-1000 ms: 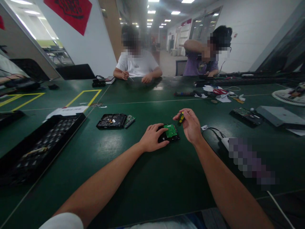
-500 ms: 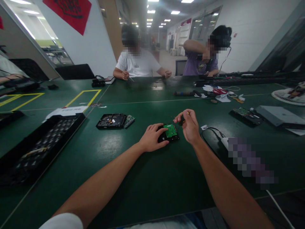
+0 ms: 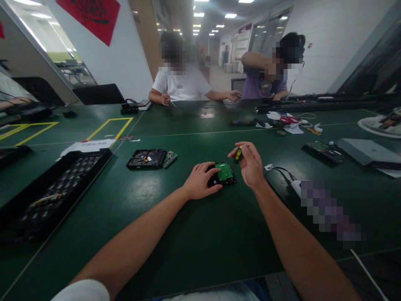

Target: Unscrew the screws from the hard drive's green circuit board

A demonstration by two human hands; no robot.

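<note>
The left hand (image 3: pixel 202 182) is spread and the right hand (image 3: pixel 251 165) curled, both near mid-frame. The green tabletop (image 3: pixel 194 246) fills the lower frame. A long black tray (image 3: pixel 78 190) slants down the left side, well apart from both hands. Left of centre rests an uncovered drive (image 3: pixel 145 159). Just right of centre the green-boarded hard drive (image 3: pixel 225 173) lies flat, board upward, probably to leave that face reachable; the left hand grasps its left part, thumb at the near edge, seemingly to stop it sliding. A loose circuit board (image 3: pixel 170 159) sits just beside the uncovered drive. The right hand pinches a black-and-yellow screwdriver (image 3: pixel 238 155) near the hard drive's right edge, apparently for easy turning.
</note>
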